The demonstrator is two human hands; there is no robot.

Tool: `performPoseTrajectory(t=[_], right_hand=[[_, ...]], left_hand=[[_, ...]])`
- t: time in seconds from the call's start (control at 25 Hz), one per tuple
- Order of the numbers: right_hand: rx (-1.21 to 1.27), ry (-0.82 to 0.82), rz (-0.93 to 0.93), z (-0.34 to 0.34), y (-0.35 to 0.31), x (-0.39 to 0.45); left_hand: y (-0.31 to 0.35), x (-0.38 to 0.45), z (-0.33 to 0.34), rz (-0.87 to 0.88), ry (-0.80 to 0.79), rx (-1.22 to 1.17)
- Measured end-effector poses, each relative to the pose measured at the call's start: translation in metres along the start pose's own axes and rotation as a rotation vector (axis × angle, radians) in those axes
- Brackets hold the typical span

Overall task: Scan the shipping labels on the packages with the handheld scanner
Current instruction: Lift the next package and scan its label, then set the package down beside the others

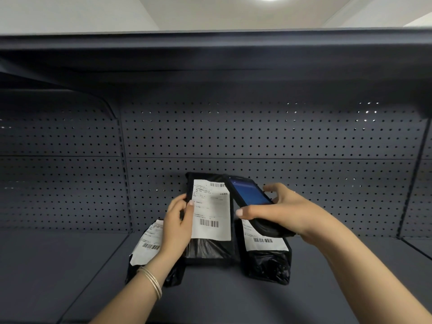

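Note:
Three black plastic packages with white shipping labels sit on the dark shelf [222, 298]. My left hand [178, 220] grips the left edge of the middle package [210, 249], which stands upright with its label [211, 211] facing me. My right hand [280, 211] holds the black handheld scanner [251, 195], its blue screen lit, tilted over the top right corner of that package. The left package [149, 251] lies partly behind my left wrist. Below the scanner, the right package [268, 260] has its upper part hidden.
A dark perforated back panel [257, 136] rises behind the packages, and an upper shelf [210, 50] overhangs them. A vertical upright [124, 174] divides this bay from the one on the left.

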State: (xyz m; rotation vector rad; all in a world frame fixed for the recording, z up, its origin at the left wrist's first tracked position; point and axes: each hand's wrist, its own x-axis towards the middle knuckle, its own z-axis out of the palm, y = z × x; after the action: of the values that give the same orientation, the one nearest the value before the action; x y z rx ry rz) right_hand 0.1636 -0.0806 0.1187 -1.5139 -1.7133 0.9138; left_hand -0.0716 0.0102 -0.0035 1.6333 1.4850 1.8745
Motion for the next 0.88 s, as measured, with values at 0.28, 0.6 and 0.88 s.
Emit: performPoseTrajectory(t=[0.28, 0.6, 0.88], right_hand=[[0.035, -0.013, 0.014, 0.0, 0.011, 0.001], [0.01, -0.024, 0.029, -0.001, 0.017, 0.002], [0.023, -0.037, 0.018, 0.002, 0.017, 0.001]], left_hand=[[-0.01, -0.015, 0.017, -0.307, -0.154, 0.004], [-0.025, -0.017, 0.03, -0.432, -0.253, 0.203], [-0.014, -0.006, -0.003, -0.347, -0.183, 0.236]])
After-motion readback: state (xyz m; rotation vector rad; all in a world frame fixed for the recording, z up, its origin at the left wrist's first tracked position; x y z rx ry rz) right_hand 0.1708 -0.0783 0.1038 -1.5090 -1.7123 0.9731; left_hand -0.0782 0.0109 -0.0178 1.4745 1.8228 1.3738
